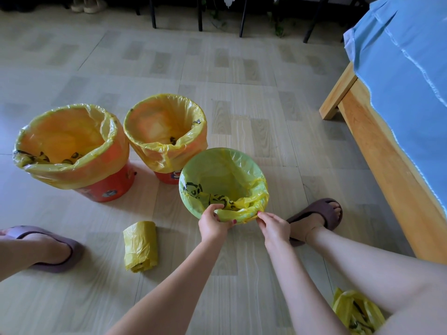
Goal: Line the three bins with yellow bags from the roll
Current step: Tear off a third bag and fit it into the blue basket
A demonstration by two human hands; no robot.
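Observation:
Three bins stand on the floor. Two orange bins, one at the left [106, 189] and one in the middle [167, 177], each have a yellow bag folded over the rim. The green bin [193, 204] sits nearest me, with a yellow bag [227, 172] inside it. My left hand [214, 221] and my right hand [273, 226] both pinch that bag's edge at the bin's near rim, where it is folded outward. The roll of yellow bags [140, 246] lies on the floor left of my left arm.
A wooden bed frame [377, 153] with a blue sheet [406, 76] fills the right side. My feet in purple slippers rest at the left [48, 250] and right [319, 213]. A crumpled yellow bag [355, 313] lies by my right leg. Dark furniture legs [200, 13] stand at the back.

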